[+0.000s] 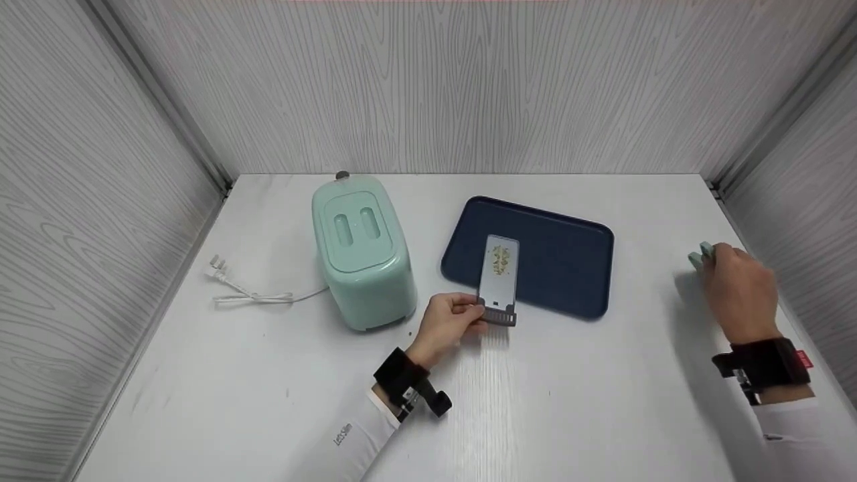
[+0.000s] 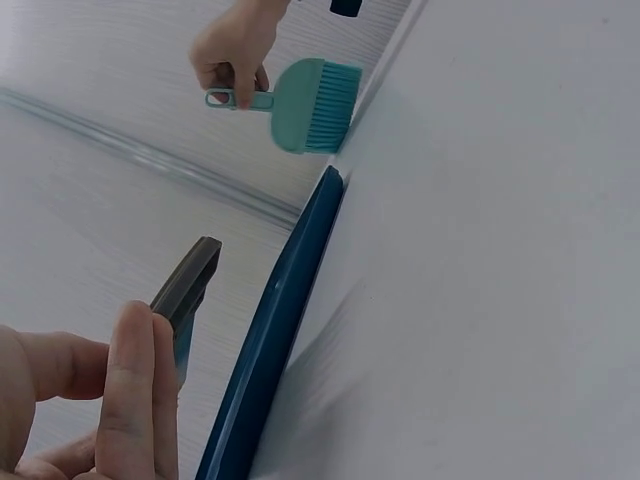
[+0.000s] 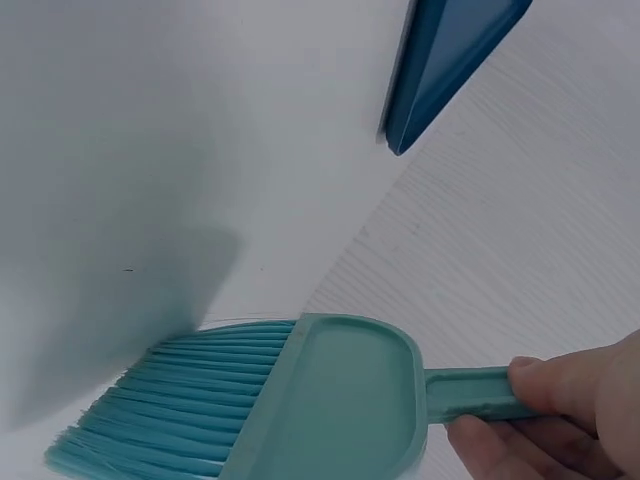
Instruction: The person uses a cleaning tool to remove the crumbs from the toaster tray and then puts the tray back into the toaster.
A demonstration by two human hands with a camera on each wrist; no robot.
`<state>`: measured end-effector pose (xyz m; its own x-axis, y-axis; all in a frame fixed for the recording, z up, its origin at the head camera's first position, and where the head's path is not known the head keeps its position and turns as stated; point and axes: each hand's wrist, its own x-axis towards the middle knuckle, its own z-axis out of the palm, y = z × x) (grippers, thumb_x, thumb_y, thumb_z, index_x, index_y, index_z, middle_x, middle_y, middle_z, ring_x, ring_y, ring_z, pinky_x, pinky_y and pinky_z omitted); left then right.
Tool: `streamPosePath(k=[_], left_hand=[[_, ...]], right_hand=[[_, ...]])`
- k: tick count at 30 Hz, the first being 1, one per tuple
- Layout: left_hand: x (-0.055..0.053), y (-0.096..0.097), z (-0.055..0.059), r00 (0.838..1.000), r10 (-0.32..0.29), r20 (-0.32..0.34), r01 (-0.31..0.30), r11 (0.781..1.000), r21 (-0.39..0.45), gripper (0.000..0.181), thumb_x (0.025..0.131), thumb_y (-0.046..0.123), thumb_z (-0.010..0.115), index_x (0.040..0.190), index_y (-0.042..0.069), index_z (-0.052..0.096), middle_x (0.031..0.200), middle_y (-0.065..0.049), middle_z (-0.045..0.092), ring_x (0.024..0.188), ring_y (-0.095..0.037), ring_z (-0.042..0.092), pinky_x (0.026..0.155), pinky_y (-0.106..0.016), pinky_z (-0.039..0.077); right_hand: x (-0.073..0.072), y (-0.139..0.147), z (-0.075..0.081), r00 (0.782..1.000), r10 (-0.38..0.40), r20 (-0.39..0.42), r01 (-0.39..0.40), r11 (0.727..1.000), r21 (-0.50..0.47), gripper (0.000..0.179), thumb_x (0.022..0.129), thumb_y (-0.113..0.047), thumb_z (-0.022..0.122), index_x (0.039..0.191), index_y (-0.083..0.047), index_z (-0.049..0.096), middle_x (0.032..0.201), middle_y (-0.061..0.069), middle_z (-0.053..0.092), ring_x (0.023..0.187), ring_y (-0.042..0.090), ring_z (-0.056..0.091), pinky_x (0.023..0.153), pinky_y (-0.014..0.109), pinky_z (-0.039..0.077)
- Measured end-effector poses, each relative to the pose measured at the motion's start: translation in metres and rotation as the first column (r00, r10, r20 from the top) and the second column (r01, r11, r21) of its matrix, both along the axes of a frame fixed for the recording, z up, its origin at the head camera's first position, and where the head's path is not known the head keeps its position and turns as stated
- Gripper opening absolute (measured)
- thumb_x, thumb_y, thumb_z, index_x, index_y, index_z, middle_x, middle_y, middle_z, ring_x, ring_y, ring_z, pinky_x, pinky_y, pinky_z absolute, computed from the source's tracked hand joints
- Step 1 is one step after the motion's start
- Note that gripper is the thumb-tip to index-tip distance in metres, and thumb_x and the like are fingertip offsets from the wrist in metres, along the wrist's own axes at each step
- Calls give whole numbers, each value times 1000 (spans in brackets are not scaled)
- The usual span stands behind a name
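My left hand [image 1: 452, 321] pinches the grey end of a toaster crumb tray [image 1: 497, 284] between thumb and fingers. The slim, pale tray reaches over the near left part of a dark blue serving tray [image 1: 562, 261], with small brown crumbs [image 1: 501, 260] lying on it. Off to the right, my right hand [image 1: 742, 291] grips a mint-green hand brush [image 3: 340, 400] by its handle. In the left wrist view the brush's teal bristles [image 2: 335, 108] show close above the tabletop. Most of the brush is hidden behind the hand in the head view.
A mint-green toaster [image 1: 368, 268] stands left of the blue tray, its lidded top showing two long recesses. From its left side runs a white cord with a plug [image 1: 217, 268]. The white tabletop [image 1: 569, 402] is enclosed by grey wood-grain panels [image 1: 428, 87] at the back and sides.
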<state>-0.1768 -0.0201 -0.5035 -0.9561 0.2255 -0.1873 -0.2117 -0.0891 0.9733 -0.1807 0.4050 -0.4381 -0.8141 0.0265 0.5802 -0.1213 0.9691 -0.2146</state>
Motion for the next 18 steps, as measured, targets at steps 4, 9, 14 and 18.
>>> streamPosePath(k=[4,9,14,18], left_hand=[[-1,0,0,1000,8,6,-8,1000,-17,29,98,-3,64,124,-16,67,95,-14,76,68,-6,72,70,-21,66],[-2,-1,0,1000,16,-5,-16,999,-37,28,98,-2,64,123,-15,68,98,-19,77,68,-6,72,70,-21,66],[-5,-1,0,1000,28,9,-28,998,-47,27,98,-1,65,122,-14,68,97,-17,77,67,-6,71,69,-21,66],[-8,0,2,999,31,8,-31,998,-50,26,99,-2,65,120,-14,69,96,-16,76,67,-6,71,69,-22,67]], right_hand=[[2,1,2,999,12,-35,-14,998,-60,16,97,4,68,91,18,62,78,41,65,61,59,61,50,67,44],[2,-1,8,999,-1,-44,-5,989,-149,19,97,-1,72,91,16,67,80,38,70,61,56,65,47,20,34],[1,-7,14,998,-12,-57,-2,972,-236,19,97,-4,73,97,15,72,90,35,75,62,8,73,60,-6,21],[0,-12,17,996,-24,-86,-4,951,-308,18,97,-4,74,100,13,74,93,33,76,74,-39,37,66,-11,26]])
